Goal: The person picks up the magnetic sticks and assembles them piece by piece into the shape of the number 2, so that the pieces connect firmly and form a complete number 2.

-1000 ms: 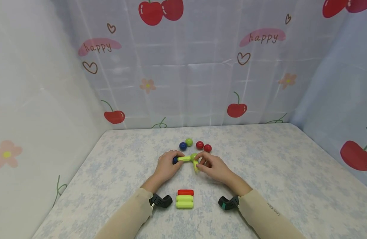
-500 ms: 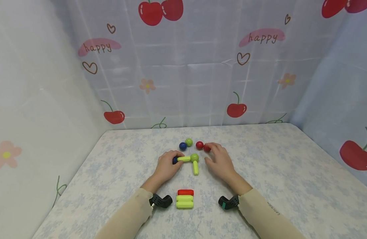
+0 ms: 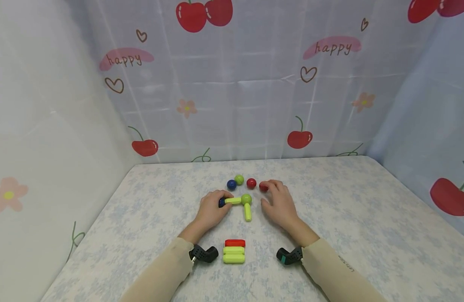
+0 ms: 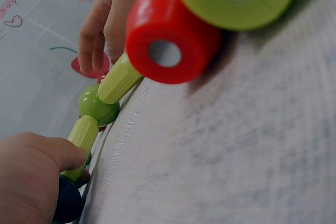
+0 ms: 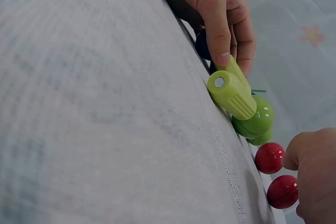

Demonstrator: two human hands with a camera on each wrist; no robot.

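Note:
My left hand (image 3: 213,208) grips a jointed piece at its left end, where a dark blue ball (image 3: 221,202) meets a yellow-green rod (image 3: 233,201). The rod runs to a green ball (image 3: 246,199), from which a second yellow-green rod (image 3: 248,213) points toward me. My right hand (image 3: 281,205) reaches past this piece, its fingertips on a red ball (image 3: 263,187) and its thumb apart from that ball. Another red ball (image 3: 251,183) lies just to the left. In the right wrist view my right hand (image 5: 317,177) partly covers the lower red ball (image 5: 282,192).
Near me lie a red rod (image 3: 235,243) and two yellow-green rods (image 3: 233,255), side by side. Behind the jointed piece are a loose blue ball (image 3: 231,184) and a green ball (image 3: 239,179). A printed curtain (image 3: 232,105) hangs behind the cloth-covered table (image 3: 160,193).
My right hand let go of the second rod and moved back and right to a red ball. That ball has shifted slightly right, widening its gap from the other. My left hand stayed put.

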